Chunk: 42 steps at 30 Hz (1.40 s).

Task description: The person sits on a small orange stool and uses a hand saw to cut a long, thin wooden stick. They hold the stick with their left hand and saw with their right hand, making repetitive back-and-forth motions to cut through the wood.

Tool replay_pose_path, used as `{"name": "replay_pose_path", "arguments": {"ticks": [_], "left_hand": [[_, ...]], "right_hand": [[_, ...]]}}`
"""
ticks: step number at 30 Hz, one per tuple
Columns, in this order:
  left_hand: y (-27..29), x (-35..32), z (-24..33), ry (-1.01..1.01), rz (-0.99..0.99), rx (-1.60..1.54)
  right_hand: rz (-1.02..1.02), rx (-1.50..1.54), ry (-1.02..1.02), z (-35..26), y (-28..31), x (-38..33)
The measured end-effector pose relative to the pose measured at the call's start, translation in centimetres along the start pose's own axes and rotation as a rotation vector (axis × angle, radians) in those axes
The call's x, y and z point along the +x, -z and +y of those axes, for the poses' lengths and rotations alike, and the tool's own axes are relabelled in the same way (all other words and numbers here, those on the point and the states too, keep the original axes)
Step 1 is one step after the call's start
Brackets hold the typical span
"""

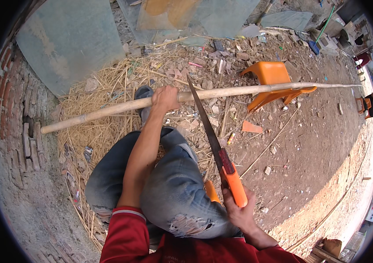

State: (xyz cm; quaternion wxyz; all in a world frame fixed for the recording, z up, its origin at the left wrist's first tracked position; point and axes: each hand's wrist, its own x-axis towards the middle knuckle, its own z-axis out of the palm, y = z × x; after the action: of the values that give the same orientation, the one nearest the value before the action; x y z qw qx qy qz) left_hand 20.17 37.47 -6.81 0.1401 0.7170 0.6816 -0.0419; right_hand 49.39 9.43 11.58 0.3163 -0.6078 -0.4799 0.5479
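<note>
A long pale pole [226, 91] is stretched sideways in front of the person's bent, jeans-covered knees [169, 179], its thicker end set close to the brick wall [28, 101] at the left. The pole is grasped from above by the left hand [165, 98], whose fingers are curled around it; the fingertips are hidden. Just to the right of that hand, the pole is crossed by the dark blade of a saw [214, 144], with the tip pointed beyond its far side; whether wood and blade are touching cannot be told. The saw's orange handle [236, 188], on the near side of the pole, is gripped by the right hand [240, 210], its fingers closed around the lower part and partly hidden. Farther right, an orange plastic chair [272, 72] is crossed by the pole. Straw [81, 151] is strewn around the pole's thicker end, and large grey-blue sheets [70, 46] are leaned upright beyond its far side.
</note>
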Motion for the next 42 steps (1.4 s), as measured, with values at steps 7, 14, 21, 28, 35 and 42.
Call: {"name": "replay_pose_path", "arguments": {"ticks": [7, 14, 21, 28, 35, 42], "left_hand": [[0.0, -0.5, 0.2, -0.001, 0.016, -0.004], [0.5, -0.7, 0.4, -0.002, 0.001, -0.015], [0.4, -0.5, 0.6, -0.014, -0.015, 0.029], [-1.6, -0.6, 0.2, -0.014, 0.044, 0.084], [-2.6, -1.2, 0.6, 0.02, 0.072, 0.074], [0.1, 0.9, 0.3, 0.051, -0.025, -0.03]], "right_hand": [[-0.006, 0.016, -0.096, -2.4, 2.3, -0.6], [-0.035, 0.009, -0.127, -3.4, 2.8, -0.9], [-0.021, -0.033, -0.105, -3.5, 3.7, -1.4], [-0.037, -0.037, -0.066, -3.8, 3.1, 1.5], [-0.028, -0.107, 0.108, -1.8, -2.5, 12.7], [0.116, -0.093, 0.252, 0.7, -5.7, 17.6]]}}
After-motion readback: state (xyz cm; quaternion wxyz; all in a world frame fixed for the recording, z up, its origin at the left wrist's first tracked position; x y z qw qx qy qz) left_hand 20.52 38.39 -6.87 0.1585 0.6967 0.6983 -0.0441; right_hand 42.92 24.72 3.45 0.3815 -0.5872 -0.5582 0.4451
